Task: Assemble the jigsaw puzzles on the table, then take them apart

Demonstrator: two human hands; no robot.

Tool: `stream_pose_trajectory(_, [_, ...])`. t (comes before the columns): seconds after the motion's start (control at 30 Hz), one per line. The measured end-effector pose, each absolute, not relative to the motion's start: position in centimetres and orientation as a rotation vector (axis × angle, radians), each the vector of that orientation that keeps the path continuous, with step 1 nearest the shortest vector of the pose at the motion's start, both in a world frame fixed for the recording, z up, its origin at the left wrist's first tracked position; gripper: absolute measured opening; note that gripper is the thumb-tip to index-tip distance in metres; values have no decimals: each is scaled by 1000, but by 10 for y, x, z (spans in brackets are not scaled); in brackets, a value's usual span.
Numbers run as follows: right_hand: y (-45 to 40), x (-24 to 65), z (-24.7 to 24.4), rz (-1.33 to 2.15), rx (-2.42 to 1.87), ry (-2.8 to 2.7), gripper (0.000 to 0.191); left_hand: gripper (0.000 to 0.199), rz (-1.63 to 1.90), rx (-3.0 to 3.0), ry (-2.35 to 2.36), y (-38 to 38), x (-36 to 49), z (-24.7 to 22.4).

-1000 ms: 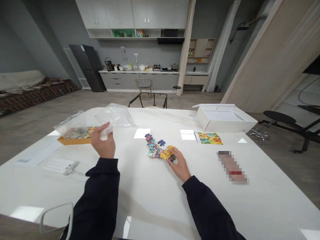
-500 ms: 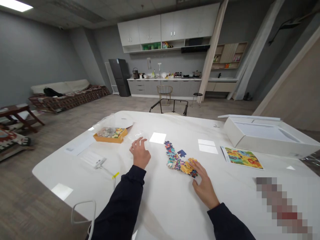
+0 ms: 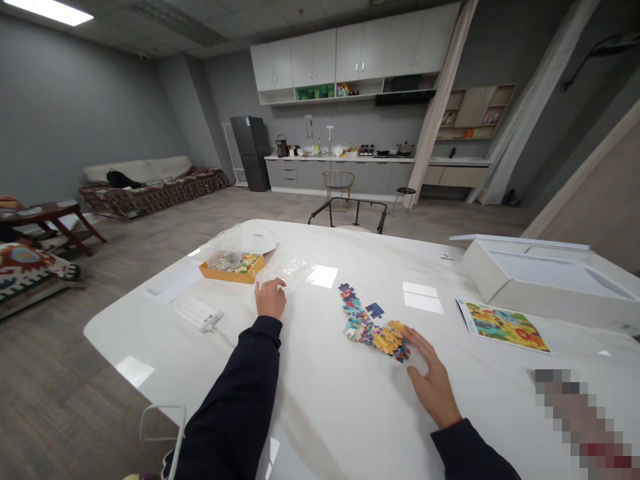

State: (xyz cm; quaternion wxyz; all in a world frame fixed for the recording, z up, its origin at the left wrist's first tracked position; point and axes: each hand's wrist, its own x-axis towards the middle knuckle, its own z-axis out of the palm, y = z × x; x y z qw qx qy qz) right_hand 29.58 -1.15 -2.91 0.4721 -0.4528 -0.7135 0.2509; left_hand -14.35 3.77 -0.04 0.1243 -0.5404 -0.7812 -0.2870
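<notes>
The left hand (image 3: 271, 299) is resting open beside a clear plastic bag (image 3: 286, 271), gripping nothing. The open right hand (image 3: 434, 383) is touching one loose heap of jigsaw pieces (image 3: 373, 327) on the white tabletop (image 3: 320, 407). One orange tray (image 3: 233, 272) is holding more pieces, and one white box (image 3: 550, 285) is sitting to the right.

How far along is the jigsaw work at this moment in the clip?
Done: the white box stands open and a strip of jigsaw pieces lies out on the table. In hand: the right hand touches that strip, and the left hand rests at the plastic bag. Left: more pieces sit in the orange tray, and no assembled picture shows.
</notes>
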Motion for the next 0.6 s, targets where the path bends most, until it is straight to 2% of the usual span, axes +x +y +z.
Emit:
stream_pose_trajectory(0.13, [-13, 299, -28, 626, -1167, -1664, 60, 18, -845, -1498, -2336, 43, -146, -9])
stream_pose_trajectory(0.3, [-22, 304, -29, 576, -1252, -1569, 53, 32, -820, -1512, -2439, 50, -141, -18])
stream_pose_trajectory(0.43, [-31, 306, -30, 588, -1340, -1466, 55, 38, -826, -1462, -2506, 51, -139, -23])
stream_pose_trajectory(0.6, [-36, 305, -27, 659, -1439, -1434, 59, 33, -869, -1495, -2392, 46, -132, -25])
